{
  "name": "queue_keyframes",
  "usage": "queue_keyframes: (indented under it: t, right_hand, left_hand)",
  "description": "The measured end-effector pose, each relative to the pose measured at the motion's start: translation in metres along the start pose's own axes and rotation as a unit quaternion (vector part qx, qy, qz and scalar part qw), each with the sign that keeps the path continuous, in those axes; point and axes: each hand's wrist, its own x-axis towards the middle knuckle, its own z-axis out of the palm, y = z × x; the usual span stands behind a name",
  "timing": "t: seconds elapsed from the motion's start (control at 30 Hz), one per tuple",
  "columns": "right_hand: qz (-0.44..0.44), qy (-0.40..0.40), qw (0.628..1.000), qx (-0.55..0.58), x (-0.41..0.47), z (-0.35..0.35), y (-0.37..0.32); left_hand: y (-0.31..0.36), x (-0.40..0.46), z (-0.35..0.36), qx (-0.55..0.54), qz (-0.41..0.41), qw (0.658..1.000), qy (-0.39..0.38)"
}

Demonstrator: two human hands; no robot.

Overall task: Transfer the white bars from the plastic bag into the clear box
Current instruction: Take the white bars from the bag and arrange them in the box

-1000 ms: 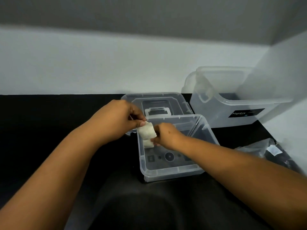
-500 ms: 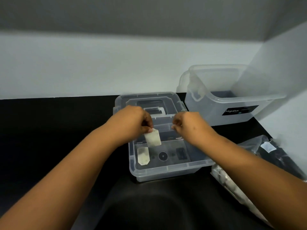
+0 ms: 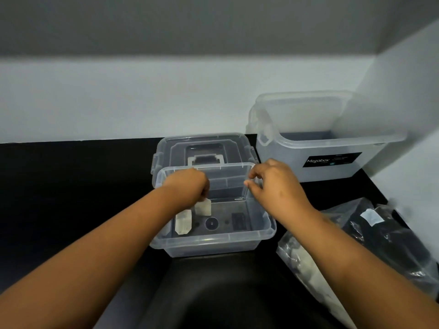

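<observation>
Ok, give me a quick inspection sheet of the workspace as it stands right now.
Surface: black countertop, against a white wall.
Job's things: small clear box open, one white bar lying on its floor at the left; a second white bar held just behind it, inside the box. Plastic bag of white bars lies to the box's right.
Clutter: clear lid behind the box; larger clear tub labelled Megabox; dark bag at far right.
Grippers: left hand grips the second bar; right hand hovers over the box's right rim, fingers loosely curled, holding nothing.
Cables: nothing seen.
Surroundings: white wall at back and right.
</observation>
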Motion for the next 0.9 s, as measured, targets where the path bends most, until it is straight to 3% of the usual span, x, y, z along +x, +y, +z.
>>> queue_keyframes:
  t: [0.33,0.53,0.67,0.77,0.9]
  right_hand:
    - [-0.010,-0.042,0.999,0.018,0.001,0.006,0.001]
    - [-0.080,-0.054,0.995,-0.034,0.006,0.010,-0.012]
    - [-0.191,-0.180,0.964,-0.052,0.016,0.023,-0.040]
    - [-0.242,-0.290,0.924,-0.060,0.028,0.048,-0.064]
    - [-0.301,-0.379,0.870,-0.094,0.034,0.087,-0.086]
  left_hand:
    - [0.001,0.011,0.006,0.016,-0.072,0.997,-0.011]
    - [-0.007,0.000,-0.003,0.028,-0.068,0.997,0.029]
    - [-0.024,-0.027,-0.014,-0.034,-0.062,0.985,0.161]
    - [-0.039,-0.050,-0.018,-0.124,-0.075,0.947,0.288]
    - [-0.057,-0.063,-0.004,-0.228,-0.136,0.911,0.317]
